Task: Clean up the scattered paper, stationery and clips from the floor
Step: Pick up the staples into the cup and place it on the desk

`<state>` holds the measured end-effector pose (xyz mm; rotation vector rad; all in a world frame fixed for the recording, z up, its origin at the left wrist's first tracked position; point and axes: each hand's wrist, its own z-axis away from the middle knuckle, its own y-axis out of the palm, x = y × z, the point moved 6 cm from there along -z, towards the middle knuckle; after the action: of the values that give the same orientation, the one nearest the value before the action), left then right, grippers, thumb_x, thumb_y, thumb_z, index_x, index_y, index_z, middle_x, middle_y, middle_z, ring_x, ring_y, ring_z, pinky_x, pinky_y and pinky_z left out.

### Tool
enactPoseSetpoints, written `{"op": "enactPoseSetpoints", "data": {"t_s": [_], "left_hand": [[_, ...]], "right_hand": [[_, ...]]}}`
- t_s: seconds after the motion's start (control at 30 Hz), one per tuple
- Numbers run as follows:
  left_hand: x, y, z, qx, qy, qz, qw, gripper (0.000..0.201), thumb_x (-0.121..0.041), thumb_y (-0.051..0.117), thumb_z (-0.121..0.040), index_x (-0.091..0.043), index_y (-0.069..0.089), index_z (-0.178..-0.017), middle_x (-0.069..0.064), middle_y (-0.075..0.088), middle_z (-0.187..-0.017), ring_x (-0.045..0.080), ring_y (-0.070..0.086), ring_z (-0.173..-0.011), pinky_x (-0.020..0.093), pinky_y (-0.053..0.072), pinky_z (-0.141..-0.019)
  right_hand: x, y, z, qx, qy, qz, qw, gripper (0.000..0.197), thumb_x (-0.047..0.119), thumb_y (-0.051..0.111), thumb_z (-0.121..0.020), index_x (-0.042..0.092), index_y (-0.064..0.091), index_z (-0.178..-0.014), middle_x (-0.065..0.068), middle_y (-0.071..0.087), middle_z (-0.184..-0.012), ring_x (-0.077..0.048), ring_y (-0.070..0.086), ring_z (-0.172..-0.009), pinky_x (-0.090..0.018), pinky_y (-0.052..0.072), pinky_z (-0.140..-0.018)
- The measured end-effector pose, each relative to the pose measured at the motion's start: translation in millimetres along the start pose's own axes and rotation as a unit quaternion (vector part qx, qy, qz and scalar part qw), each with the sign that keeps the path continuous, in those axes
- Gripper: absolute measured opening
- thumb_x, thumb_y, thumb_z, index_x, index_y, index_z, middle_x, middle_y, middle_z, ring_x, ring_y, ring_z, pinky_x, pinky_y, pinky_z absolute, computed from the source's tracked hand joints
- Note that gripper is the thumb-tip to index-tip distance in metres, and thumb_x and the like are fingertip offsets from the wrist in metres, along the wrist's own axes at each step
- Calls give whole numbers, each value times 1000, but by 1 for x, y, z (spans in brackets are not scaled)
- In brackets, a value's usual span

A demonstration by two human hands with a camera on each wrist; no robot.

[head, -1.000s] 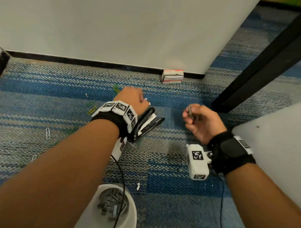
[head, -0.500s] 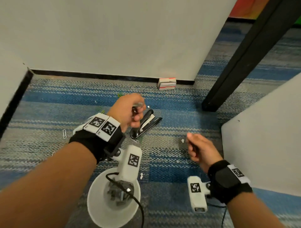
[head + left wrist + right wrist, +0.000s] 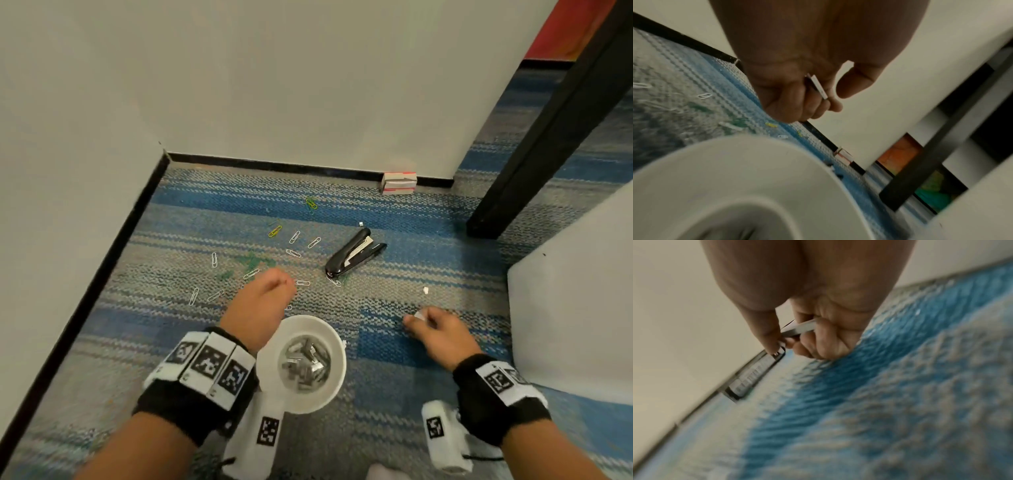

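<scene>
Carpet (image 3: 212, 202) in blue and grey stripes runs to white walls (image 3: 308, 85) with black skirting, and on it we see scattered paper clips (image 3: 294, 237), a black stapler (image 3: 354, 253) and a small red-and-white box (image 3: 399, 183) against the wall. Our left hand (image 3: 262, 310) hovers beside the white cup (image 3: 334, 390) of staple strips, its fingers curled round a thin silvery strip (image 3: 819, 86). Our right hand (image 3: 435, 330), low over the carpet, pinches another pale strip (image 3: 797, 329), though blur hides exactly what it is.
</scene>
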<state>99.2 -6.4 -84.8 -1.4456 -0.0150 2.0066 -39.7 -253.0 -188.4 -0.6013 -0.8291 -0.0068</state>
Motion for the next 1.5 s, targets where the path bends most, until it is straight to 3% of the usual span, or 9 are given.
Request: {"op": "enactPoseSetpoints", "data": {"t_s": [0.13, 0.33, 0.53, 0.73, 1.03, 1.13, 1.23, 1.37, 1.5], "left_hand": [[16, 15, 33, -9, 52, 38, 998, 15, -12, 38, -73, -23, 48, -77, -10, 43, -62, 4, 37, -52, 25, 32, -57], [31, 31, 62, -22, 116, 46, 992, 25, -4, 33, -78, -23, 44, -89, -2, 42, -78, -1, 39, -64, 11, 36, -64], [37, 29, 62, -42, 97, 121, 987, 33, 1, 39, -86, -25, 48, -103, -2, 60, -100, 6, 58, -94, 21, 45, -89], [38, 28, 64, -58, 81, 171, 980, 40, 4, 39, -82, -26, 47, -108, 5, 60, -110, 17, 59, -106, 31, 47, -95], [30, -8, 73, -184, 129, 242, 944, 21, -2, 44, -73, -13, 55, -87, 3, 63, -78, 12, 61, -73, 20, 50, -71], [68, -24, 62, -217, 8, 177, 960, 25, -3, 45, -85, -26, 54, -90, 3, 59, -99, 17, 54, -93, 36, 43, -90], [111, 0, 58, -55, -152, 105, 981, 32, -46, 39, -83, -25, 61, -93, 7, 63, -111, 24, 55, -105, 47, 39, -102], [132, 14, 64, -17, -230, 104, 967, 84, -76, 31, -61, -21, 58, -119, 9, 60, -125, 26, 53, -120, 50, 35, -108], [83, 2, 65, -57, -179, 106, 976, 42, -54, 33, -91, -24, 62, -94, 11, 66, -102, 32, 61, -102, 52, 45, -96]], "right_hand": [[37, 30, 24, 124, 46, -347, 928, 22, 3, 45, -92, 12, 48, -73, -6, 47, -60, -12, 36, -46, -20, 24, -37], [106, 55, 63, 216, -99, -281, 930, 9, 7, 60, -78, 15, 58, -84, -3, 51, -68, -12, 47, -59, -21, 39, -51], [127, 89, 95, 270, -139, -360, 882, 32, 31, 65, -69, 6, 58, -86, -14, 56, -86, -23, 54, -86, -34, 45, -82], [123, 92, 97, 224, -169, -323, 904, 34, 40, 60, -73, 8, 65, -82, -11, 66, -92, -21, 61, -93, -35, 48, -90], [121, 56, 86, 146, -253, -237, 926, 16, 27, 64, -77, 31, 63, -93, 8, 66, -97, -6, 60, -93, -22, 47, -84], [100, 67, 83, 237, -279, 28, 930, 88, 56, 77, -57, 62, 25, -128, 22, 37, -137, 3, 31, -131, -24, 28, -109], [77, 91, 83, 275, -287, 152, 905, 134, 51, 86, -46, 59, -16, -131, 21, 4, -150, 3, 3, -140, -18, 8, -115], [81, 101, 84, 221, -288, 55, 930, 124, 44, 87, -47, 58, 0, -134, 18, 30, -146, 4, 31, -135, -24, 29, -113], [114, 79, 95, 200, -312, -29, 928, 104, 27, 88, -54, 47, 23, -134, 26, 51, -126, 7, 48, -119, -18, 39, -102]]}}
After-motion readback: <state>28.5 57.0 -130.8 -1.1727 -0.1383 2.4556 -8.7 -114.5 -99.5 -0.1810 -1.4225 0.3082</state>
